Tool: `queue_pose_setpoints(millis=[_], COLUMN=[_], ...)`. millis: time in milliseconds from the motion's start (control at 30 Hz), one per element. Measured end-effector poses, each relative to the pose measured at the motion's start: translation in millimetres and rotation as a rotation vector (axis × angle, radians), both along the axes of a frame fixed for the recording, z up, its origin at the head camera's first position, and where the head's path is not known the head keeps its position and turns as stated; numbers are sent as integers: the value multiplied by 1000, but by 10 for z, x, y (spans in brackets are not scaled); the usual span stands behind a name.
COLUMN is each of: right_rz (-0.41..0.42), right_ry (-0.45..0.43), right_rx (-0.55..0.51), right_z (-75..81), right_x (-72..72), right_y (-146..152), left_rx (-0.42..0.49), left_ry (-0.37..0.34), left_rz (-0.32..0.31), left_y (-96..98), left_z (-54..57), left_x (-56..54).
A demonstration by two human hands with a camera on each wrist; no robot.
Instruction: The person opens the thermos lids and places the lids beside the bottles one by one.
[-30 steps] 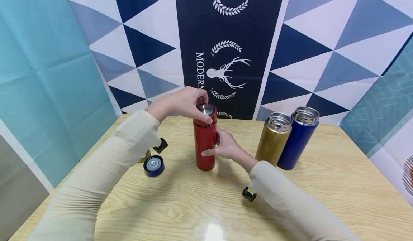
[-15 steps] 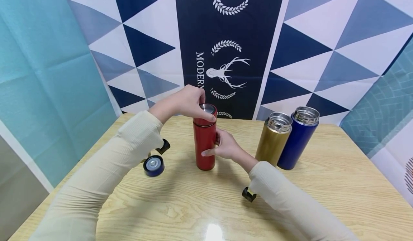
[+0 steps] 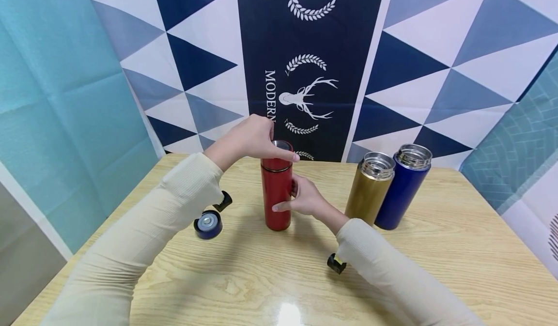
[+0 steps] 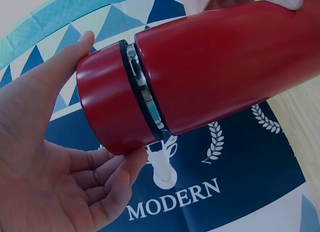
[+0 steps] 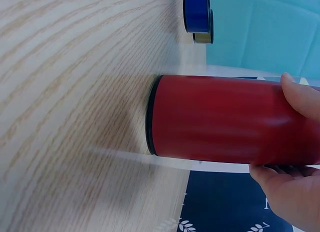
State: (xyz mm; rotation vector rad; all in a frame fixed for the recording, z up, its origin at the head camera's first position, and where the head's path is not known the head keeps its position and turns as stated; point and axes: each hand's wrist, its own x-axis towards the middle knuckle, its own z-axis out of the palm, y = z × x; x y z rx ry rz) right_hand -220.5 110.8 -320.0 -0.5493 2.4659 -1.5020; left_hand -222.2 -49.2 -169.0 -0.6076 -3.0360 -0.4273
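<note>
A red thermos bottle (image 3: 277, 200) stands upright on the wooden table. Its red lid (image 4: 112, 99) is on top, and in the left wrist view a narrow shiny ring shows between lid and body. My left hand (image 3: 253, 139) holds the lid from above, thumb along the near side and curled fingers on the far side. Lower down, my right hand (image 3: 305, 195) grips the bottle's body from the right, its thumb across the front. The right wrist view shows the bottle's black base (image 5: 152, 115) on the table.
A gold bottle (image 3: 370, 190) and a blue bottle (image 3: 402, 190) stand lidless at the right, close together. A blue lid (image 3: 208, 224) lies with its inside up at the left; a gold lid (image 5: 203, 38) is beside it. Patterned cloth hangs behind the table.
My left hand has turned slightly on the lid, its thumb sliding to the right and the wrist shifting right. The right hand and the bottle's body stay in place.
</note>
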Motion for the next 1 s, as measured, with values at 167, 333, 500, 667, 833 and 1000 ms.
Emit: queue_pose_setpoints(millis=[167,333,500,667,833,1000], right_rz=[3,6,7,10,9,7], right_ry=[1,6,12,23,3,-6], right_rx=[-6,-9,-9,2,-14,-5], right_z=[-7,-10,-7,-3,-7,-13], right_x=[-2,1,5,0,-9,-10], right_y=[-4,-1,4,6,7,14], left_rx=[7,13,61,79,116,128], left_ry=[-9,-42,-98,-155,-217,-247], left_rz=[18,30,-85,-272,-335,-359], left_y=[7,-6,-69,-135,-170,-186], left_z=[-14,-30,-38,-49,-69,-77], left_x=[22,25,-12,-48,-77,-90])
